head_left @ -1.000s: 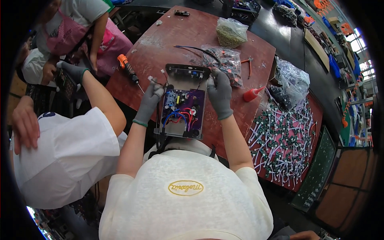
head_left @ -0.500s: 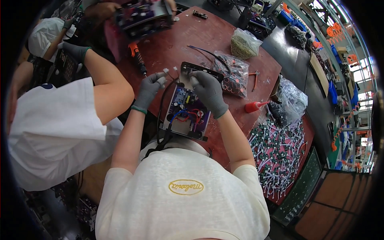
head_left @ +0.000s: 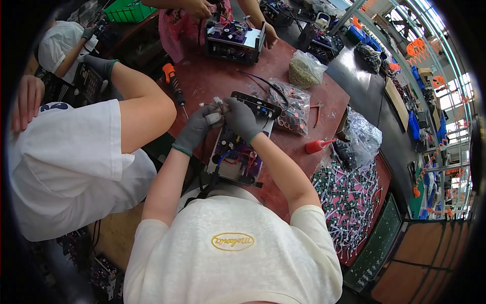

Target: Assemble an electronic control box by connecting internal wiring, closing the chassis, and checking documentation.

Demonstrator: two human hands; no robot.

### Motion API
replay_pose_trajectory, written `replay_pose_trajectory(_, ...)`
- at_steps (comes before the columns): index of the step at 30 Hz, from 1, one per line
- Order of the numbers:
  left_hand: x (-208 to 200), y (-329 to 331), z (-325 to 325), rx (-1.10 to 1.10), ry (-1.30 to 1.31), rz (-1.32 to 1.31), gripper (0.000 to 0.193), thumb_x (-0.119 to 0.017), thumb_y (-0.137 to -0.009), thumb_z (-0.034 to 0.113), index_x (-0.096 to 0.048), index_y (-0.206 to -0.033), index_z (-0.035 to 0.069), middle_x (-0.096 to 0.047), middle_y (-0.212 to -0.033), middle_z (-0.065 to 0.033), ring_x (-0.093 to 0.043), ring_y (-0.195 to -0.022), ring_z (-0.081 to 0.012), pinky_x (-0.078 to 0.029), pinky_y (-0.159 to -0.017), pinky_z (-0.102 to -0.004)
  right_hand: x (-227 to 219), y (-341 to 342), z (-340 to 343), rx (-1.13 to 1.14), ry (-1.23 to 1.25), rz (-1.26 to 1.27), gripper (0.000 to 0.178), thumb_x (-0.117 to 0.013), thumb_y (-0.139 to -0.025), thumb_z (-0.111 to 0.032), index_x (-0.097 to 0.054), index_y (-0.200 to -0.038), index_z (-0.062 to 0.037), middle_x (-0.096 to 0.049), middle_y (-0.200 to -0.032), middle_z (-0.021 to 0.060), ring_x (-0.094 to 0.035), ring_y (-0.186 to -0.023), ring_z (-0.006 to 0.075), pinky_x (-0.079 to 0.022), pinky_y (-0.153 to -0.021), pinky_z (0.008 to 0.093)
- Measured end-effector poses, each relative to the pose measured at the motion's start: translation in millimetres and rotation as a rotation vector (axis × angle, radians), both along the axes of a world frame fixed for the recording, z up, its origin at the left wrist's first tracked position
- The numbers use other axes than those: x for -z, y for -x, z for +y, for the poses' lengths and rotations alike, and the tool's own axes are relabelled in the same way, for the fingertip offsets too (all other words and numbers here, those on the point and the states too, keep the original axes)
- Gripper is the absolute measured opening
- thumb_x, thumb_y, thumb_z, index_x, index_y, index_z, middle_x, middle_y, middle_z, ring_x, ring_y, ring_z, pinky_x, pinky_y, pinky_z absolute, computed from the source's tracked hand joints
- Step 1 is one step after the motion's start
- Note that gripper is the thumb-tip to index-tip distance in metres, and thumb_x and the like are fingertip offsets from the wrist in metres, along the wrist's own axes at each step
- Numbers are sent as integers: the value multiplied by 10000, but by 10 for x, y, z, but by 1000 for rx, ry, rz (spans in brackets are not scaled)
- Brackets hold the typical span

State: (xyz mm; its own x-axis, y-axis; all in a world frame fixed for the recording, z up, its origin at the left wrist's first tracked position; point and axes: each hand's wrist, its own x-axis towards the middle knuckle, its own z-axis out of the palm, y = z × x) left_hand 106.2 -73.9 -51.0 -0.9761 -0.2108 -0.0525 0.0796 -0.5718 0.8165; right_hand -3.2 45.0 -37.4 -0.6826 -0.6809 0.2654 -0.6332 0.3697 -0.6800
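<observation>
In front of me sits an opened electronic unit, its purple circuit board (head_left: pixel 234 147) in a metal tray with red and blue wires. A black panel (head_left: pixel 268 105) stands along its far edge. Above the unit's left side, thin wires with small white connectors (head_left: pixel 218 101) rise between my gloved hands. My left hand (head_left: pixel 195 130) is closed on these wires. My right hand (head_left: pixel 242 119) meets it, fingers pinched at the same wires; exactly what its fingertips hold is partly hidden.
An orange-and-black screwdriver (head_left: pixel 173 83) lies left on the red table (head_left: pixel 223 83). Bagged parts (head_left: pixel 293 109), pliers (head_left: pixel 317 115), a red bottle (head_left: pixel 318 146) and a pile of white-wired boards (head_left: pixel 349 202) are at right. Across, another person holds a similar unit (head_left: pixel 234 43); a co-worker's arm (head_left: pixel 144 101) is at left.
My right hand has moved left from the black panel to join my left hand at the wires. The other person's unit across the table has moved right and now rests on the table.
</observation>
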Motion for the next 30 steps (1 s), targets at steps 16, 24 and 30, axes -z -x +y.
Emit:
replay_pose_trajectory(16,-24,100,154,-203,41,-54,160,-618,-884,165,-636,-999,54,-633,-952,-15,-593,-860,-89,-495,-784,-231,-119,37,266,-135,36,-193,178,-641,-800,-113,-634,-928,9,-640,-744,116,-627,-711,201,-483,-674,299)
replay_pose_trajectory(24,158,79,81,-269,35,-54,154,-582,-912,163,-610,-1024,60,-625,-914,-27,-606,-789,-117,-507,-754,-253,-297,-82,507,98,647,-561,64,-596,-858,-51,-604,-894,2,-645,-763,50,-622,-673,95,-484,-587,230)
replay_pose_trajectory(30,68,127,138,-234,11,-6,124,-580,-913,155,-606,-979,53,-623,-910,-28,-597,-829,-106,-493,-750,-230,-282,-88,693,162,715,-842,122,-557,-903,-92,-575,-994,-13,-651,-929,78,-649,-749,138,-524,-630,248)
